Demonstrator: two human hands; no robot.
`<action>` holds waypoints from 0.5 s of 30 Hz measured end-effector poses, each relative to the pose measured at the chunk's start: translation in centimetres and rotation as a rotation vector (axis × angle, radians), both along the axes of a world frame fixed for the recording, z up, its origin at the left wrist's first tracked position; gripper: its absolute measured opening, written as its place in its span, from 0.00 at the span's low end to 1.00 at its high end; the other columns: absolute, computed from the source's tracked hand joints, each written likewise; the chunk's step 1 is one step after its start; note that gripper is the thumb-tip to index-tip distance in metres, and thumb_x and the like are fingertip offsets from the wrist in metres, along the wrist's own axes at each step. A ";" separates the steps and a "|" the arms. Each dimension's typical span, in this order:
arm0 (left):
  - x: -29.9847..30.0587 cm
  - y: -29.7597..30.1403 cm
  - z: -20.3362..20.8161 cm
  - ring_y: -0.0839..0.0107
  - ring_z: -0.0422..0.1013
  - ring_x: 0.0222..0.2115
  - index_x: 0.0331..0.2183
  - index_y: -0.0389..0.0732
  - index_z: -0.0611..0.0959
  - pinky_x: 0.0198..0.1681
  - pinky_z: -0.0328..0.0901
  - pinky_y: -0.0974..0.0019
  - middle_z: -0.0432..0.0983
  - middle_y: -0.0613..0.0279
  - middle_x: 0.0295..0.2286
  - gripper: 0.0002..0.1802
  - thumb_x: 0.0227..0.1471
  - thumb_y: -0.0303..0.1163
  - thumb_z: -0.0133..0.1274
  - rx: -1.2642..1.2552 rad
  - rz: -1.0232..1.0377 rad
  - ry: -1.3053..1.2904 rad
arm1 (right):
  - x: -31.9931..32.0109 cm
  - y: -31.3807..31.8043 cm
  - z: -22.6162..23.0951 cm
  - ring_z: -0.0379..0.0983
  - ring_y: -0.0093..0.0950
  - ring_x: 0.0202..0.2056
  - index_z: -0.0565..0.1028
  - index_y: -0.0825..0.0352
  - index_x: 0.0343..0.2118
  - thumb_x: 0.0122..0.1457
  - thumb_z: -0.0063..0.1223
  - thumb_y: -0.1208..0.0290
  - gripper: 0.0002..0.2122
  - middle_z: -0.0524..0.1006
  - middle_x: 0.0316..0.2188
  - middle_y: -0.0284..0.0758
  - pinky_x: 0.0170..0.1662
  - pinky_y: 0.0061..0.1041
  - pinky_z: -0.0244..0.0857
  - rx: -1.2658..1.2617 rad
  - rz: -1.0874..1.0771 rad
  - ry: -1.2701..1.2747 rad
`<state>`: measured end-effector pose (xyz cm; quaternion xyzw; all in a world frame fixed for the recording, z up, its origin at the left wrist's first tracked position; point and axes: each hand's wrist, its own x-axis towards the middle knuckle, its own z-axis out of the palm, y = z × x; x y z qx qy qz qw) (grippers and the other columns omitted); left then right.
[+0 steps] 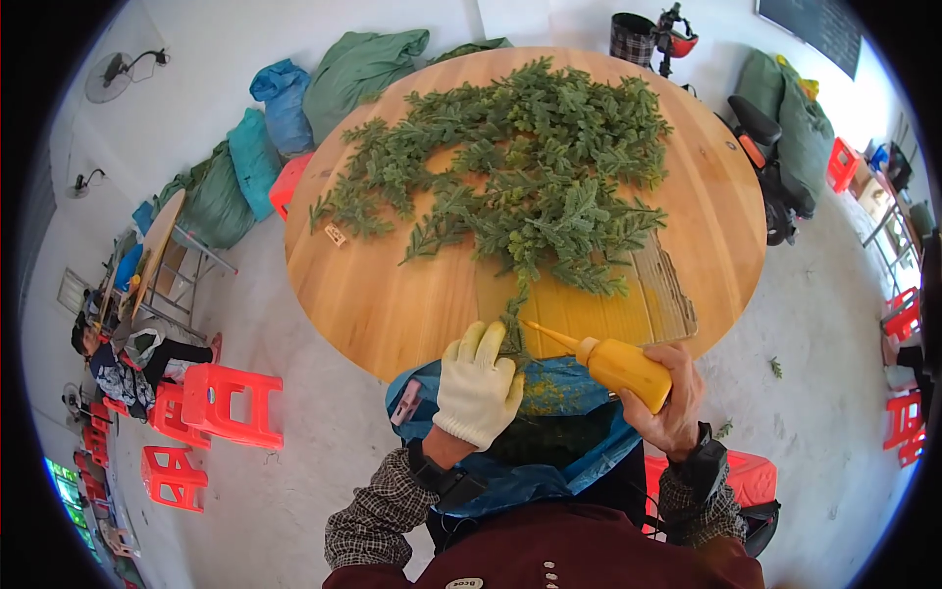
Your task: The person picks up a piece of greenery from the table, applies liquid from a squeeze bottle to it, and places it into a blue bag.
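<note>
My left hand (478, 388), in a cream knit glove with yellowed fingertips, is at the table's near edge. Its fingers are closed on a small green pine sprig (512, 319), partly hidden by the glove. In my bare right hand (672, 404) is a yellow squeeze bottle (631, 374), tilted so its long nozzle points left to the sprig. Beneath the nozzle lies a flat piece of cardboard (648, 312) stained yellow. A large heap of green pine sprigs (559, 147) covers the table's far part. An open blue bag (589, 456) sits below my hands, with dark green matter inside.
The round wooden table (363, 314) carries a small wooden clip (336, 235). Red stools (234, 402) stand at the left, another (751, 481) by my right side. Stuffed sacks (358, 79) line the wall. A scooter (765, 157) is at the right. A person (128, 368) sits far left.
</note>
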<state>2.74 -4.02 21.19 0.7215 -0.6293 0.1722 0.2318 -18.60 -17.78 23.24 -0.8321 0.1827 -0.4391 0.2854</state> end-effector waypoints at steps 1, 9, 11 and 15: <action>-0.1 0.0 0.0 0.46 0.65 0.48 0.23 0.37 0.77 0.47 0.62 0.47 0.69 0.46 0.46 0.11 0.36 0.30 0.61 0.001 0.002 0.002 | 0.2 0.0 0.1 0.73 0.42 0.27 0.68 0.67 0.42 0.40 0.65 0.73 0.24 0.72 0.28 0.45 0.30 0.33 0.67 -0.003 0.010 0.001; -0.3 0.2 0.5 0.50 0.66 0.46 0.24 0.37 0.76 0.45 0.62 0.49 0.70 0.50 0.40 0.12 0.36 0.30 0.61 -0.016 -0.020 -0.007 | 1.9 0.4 0.6 0.71 0.41 0.26 0.68 0.67 0.42 0.40 0.64 0.74 0.23 0.71 0.28 0.44 0.29 0.33 0.66 -0.049 0.063 0.020; 0.0 -0.2 0.1 0.51 0.67 0.45 0.24 0.37 0.76 0.45 0.62 0.50 0.71 0.51 0.39 0.11 0.36 0.30 0.61 -0.014 -0.020 -0.002 | 2.3 0.2 0.4 0.71 0.40 0.26 0.67 0.67 0.42 0.40 0.64 0.74 0.23 0.71 0.28 0.44 0.30 0.33 0.65 -0.057 0.075 0.018; 0.5 -1.0 -0.2 0.51 0.67 0.45 0.24 0.37 0.77 0.45 0.62 0.51 0.71 0.52 0.38 0.11 0.37 0.31 0.60 0.010 -0.023 -0.008 | 2.7 -0.3 -0.2 0.70 0.41 0.27 0.68 0.68 0.42 0.39 0.63 0.74 0.24 0.70 0.28 0.44 0.31 0.33 0.65 -0.058 0.061 0.056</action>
